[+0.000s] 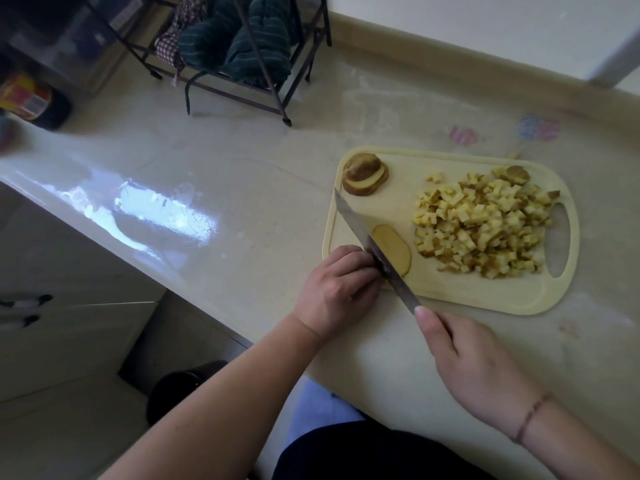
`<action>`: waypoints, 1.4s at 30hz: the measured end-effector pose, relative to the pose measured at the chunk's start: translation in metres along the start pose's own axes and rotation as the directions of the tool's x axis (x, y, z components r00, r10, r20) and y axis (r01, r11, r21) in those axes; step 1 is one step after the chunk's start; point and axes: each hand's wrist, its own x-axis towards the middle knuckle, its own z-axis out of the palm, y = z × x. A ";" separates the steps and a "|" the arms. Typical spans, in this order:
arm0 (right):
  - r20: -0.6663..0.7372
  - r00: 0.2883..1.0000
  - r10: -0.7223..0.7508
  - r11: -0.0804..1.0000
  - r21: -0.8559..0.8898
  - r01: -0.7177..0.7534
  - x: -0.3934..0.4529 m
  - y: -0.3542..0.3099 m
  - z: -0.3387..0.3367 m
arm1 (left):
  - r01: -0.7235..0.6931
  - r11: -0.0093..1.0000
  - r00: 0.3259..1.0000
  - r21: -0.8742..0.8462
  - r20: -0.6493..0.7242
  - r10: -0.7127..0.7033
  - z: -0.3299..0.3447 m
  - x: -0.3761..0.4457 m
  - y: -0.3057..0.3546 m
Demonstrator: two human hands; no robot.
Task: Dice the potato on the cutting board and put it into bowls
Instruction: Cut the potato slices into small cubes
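Note:
A pale yellow cutting board (pixel 460 296) lies on the counter. A heap of diced potato (pixel 485 226) covers its right half. A stack of potato slices (pixel 365 173) sits at the board's far left corner. One flat potato slice (pixel 394 249) lies near the front left. My right hand (pixel 474 365) grips the handle of a long knife (pixel 356 225), whose blade rests across that slice. My left hand (pixel 337 289), fingers curled, holds the potato piece at the blade's left side; the piece itself is mostly hidden under the fingers.
A dark metal rack (pixel 242 64) with striped cloths stands at the back of the counter. A colourful can (pixel 27 95) sits at far left. The counter edge runs diagonally at left, with cabinets below. No bowl is in view.

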 end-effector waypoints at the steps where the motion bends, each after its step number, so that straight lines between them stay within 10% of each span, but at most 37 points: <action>1: 0.000 1.000 -0.009 1.000 0.013 0.009 0.006 -0.002 0.000 | -0.002 1.000 1.000 0.002 0.001 0.002 0.000 0.000 0.000; 14: 0.276 0.944 0.180 0.850 0.440 -0.290 -0.007 0.000 -0.025 | -0.068 0.998 0.984 -0.013 0.161 0.069 -0.013 0.015 -0.005; 27: 0.157 0.929 0.334 0.719 0.595 -0.359 -0.061 0.037 -0.070 | -0.473 0.881 0.674 -0.002 0.643 0.364 -0.026 0.099 -0.031; 34: 0.211 0.930 0.302 0.728 0.578 -0.368 -0.060 0.029 -0.060 | -0.306 0.943 0.843 0.131 0.497 0.204 -0.016 0.070 -0.026; 42: 0.163 0.962 0.220 0.885 0.381 -0.267 -0.027 0.011 -0.043 | 0.238 0.928 0.965 0.288 0.034 -0.259 -0.004 0.017 0.000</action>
